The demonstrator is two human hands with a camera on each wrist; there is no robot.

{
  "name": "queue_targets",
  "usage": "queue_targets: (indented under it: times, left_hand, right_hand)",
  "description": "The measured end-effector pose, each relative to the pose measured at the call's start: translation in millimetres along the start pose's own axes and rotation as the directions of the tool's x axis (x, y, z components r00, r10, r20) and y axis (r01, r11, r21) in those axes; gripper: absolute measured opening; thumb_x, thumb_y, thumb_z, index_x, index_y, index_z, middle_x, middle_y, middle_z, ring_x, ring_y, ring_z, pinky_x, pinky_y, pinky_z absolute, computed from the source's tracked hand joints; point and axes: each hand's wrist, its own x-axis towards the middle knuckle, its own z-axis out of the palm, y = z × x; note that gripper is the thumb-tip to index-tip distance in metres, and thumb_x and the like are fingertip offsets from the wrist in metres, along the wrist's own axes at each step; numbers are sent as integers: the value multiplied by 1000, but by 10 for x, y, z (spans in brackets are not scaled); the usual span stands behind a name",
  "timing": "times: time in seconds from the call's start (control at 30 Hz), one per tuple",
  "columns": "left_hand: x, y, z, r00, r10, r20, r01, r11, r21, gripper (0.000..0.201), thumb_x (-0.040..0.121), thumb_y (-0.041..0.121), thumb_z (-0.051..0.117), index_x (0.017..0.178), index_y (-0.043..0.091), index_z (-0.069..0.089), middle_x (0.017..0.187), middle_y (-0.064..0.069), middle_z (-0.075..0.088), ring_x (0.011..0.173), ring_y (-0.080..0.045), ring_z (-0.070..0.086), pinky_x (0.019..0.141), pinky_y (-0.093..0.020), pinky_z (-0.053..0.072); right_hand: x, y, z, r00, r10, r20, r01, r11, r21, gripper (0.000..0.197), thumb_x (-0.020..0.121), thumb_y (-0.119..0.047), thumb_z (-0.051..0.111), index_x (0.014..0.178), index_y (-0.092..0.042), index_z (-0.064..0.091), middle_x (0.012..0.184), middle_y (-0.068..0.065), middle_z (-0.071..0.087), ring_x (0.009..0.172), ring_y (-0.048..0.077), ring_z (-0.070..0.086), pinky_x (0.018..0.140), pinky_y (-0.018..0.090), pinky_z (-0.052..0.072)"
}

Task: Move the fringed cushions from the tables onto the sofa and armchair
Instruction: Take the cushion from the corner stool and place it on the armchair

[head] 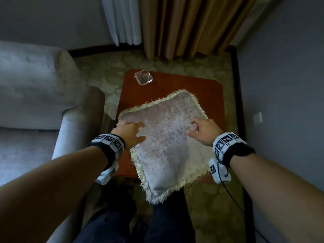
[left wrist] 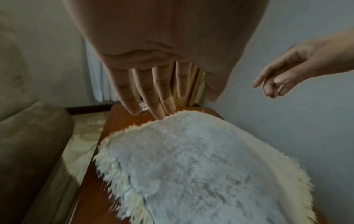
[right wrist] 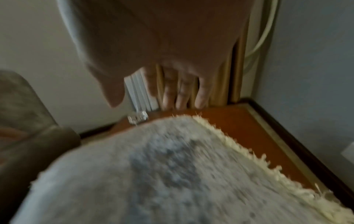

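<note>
A pale square cushion (head: 168, 137) with a cream fringe lies on a small reddish wooden table (head: 164, 85), its near corner hanging over the table's front edge. My left hand (head: 130, 131) hovers over the cushion's left side with fingers spread and straight. My right hand (head: 201, 129) is over the cushion's right side, fingers relaxed and slightly bent. Neither hand holds anything. In the left wrist view the left hand (left wrist: 153, 98) hangs just above the cushion (left wrist: 201, 174), with the right hand (left wrist: 277, 80) off to the right. The right wrist view is blurred, with the cushion (right wrist: 153, 174) below the right hand (right wrist: 182, 94).
A grey armchair (head: 35, 102) stands directly left of the table. A glass ashtray (head: 143, 77) sits at the table's far left corner. Curtains (head: 184, 27) hang behind, a wall (head: 284, 85) closes the right side. My legs (head: 122, 225) are at the table's front edge.
</note>
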Motion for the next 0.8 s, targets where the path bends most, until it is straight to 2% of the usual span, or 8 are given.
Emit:
queue_targets:
  times: [0.1,0.17,0.33,0.47,0.57,0.63,0.73,0.8]
  left_hand:
    - [334,-48,352,986,-165,-24,161,979,-125,69,89,66,49,150,45,23,138,-1,53,112,-25,61,89,-42,54]
    - [506,-62,637,954,-299,6,295,935,-197,77,84,75,48,151,51,16,144,-6,42,115,-28,57,87,-41,54]
    - [960,1,1077,835,-539,109,543,777,-319,91,70,87,48,146,62,4,159,-17,14,126,-41,50,90,-49,54]
    - [1215,30,1244,781,-614,114,598,683,-418,99,63,90,51,140,69,-7,158,-21,14,128,-50,45,98,-58,46]
    - [1250,65,1348,749,-652,118,619,625,-476,99,65,85,55,138,71,-10,159,-21,14,129,-52,43,98,-59,46]
    - [1232,98,1445,724,-679,125,624,566,-538,101,65,84,58,137,72,-11,161,-17,10,133,-52,39,102,-61,42]
    - [1211,165,1557,683,-712,164,616,441,-653,104,68,77,64,141,68,-10,158,-18,17,132,-49,40,103,-55,41]
    - [1185,186,1612,695,-694,189,576,379,-725,106,76,67,68,145,62,-12,155,-20,27,129,-47,44,102,-51,40]
  right_hand:
    - [649,322,138,999,-37,-25,38,999,38,63,89,-54,60,142,-24,43,138,5,53,123,27,52,99,42,47]
    - [992,593,268,1000,-20,-12,21,999,35,71,87,-59,61,146,-30,37,149,4,40,133,31,40,105,47,39]
    - [1741,1205,542,999,39,36,-39,999,-2,90,68,-88,47,147,-55,18,150,1,16,133,43,25,106,61,36]
    - [2058,1369,739,995,30,99,-39,995,87,98,65,-88,56,145,-65,3,158,-6,-3,142,43,14,111,62,29]
    - [2153,1405,835,992,-14,123,-14,975,223,101,62,-84,63,138,-73,-2,159,-12,-11,146,41,15,110,59,36]
    - [2172,1424,861,990,-42,137,0,956,292,103,65,-76,70,139,-72,-1,158,-12,-12,146,39,20,108,56,41]
    - [2170,1431,877,991,-81,107,42,944,328,103,70,-64,74,143,-67,2,159,-7,-9,144,36,25,109,49,41]
    - [2154,1416,867,992,-83,90,50,944,326,102,72,-61,74,146,-63,4,158,-5,-6,143,35,26,109,47,40]
